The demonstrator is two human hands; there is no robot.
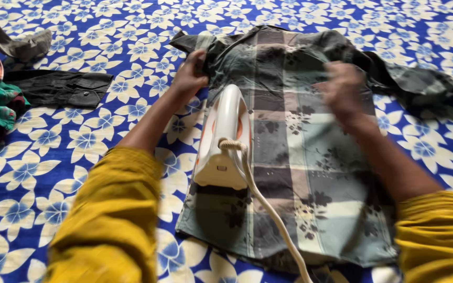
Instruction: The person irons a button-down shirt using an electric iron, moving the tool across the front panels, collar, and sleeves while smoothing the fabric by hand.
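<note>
Gripping the shoulder of a grey checked shirt (300,152), the left hand (189,77) was curled shut on the cloth near its collar end. The right hand (344,90), blurred, pressed on the shirt's far part; whether it pinched the fabric could not be told. The shirt lay flat on a blue floral sheet (79,141), a white iron (224,139) standing on it between the forearms, its cord (268,209) trailing toward the near edge. Dark clothes (58,88) lay well apart toward the left edge; open sheet showed to the right.
</note>
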